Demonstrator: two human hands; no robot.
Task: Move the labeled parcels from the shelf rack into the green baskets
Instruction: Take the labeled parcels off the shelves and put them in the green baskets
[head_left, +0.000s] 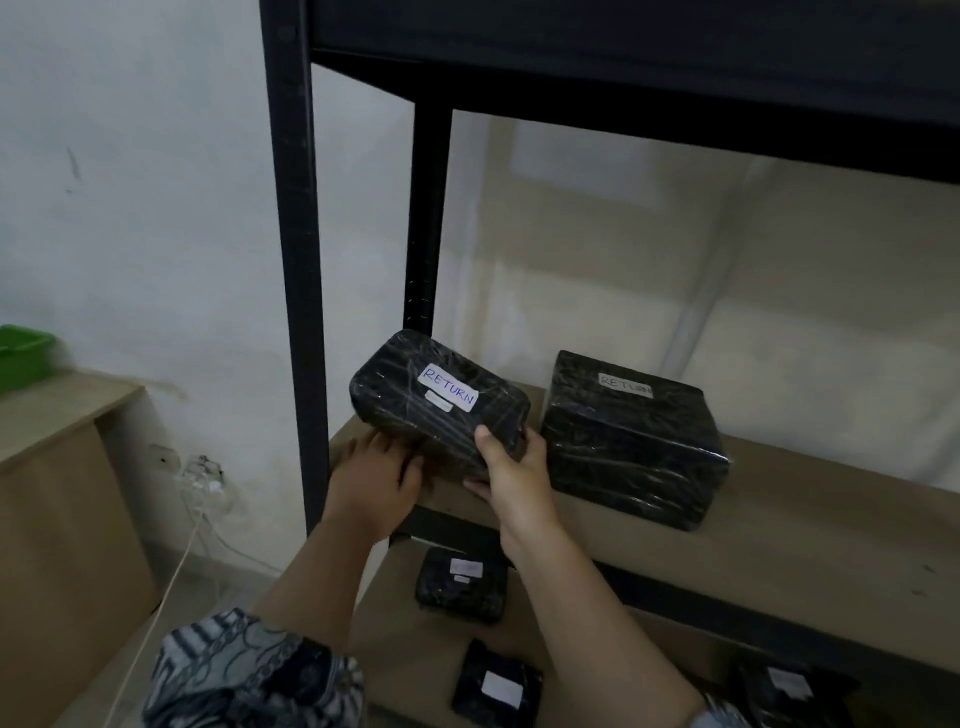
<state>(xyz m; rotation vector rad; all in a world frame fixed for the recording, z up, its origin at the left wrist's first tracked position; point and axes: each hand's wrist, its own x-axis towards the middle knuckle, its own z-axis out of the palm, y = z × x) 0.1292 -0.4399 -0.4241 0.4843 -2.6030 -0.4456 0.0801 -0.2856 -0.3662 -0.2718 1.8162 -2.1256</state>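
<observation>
A black plastic-wrapped parcel (415, 400) with a white "RETURN" label is tilted up at the left end of the wooden shelf board (805, 519). My left hand (376, 480) holds its lower left side and my right hand (511, 467) grips its near right corner. A larger black parcel (631, 441), also labeled "RETURN", sits flat on the shelf just to the right. One corner of a green basket (23, 358) shows at the far left on a wooden desk.
The black metal rack post (293, 260) stands just left of my hands, and an upper shelf hangs overhead. Three smaller labeled black parcels (462, 584) lie on the lower shelf levels. A wooden desk (57, 493) stands at left, with white cables by the wall.
</observation>
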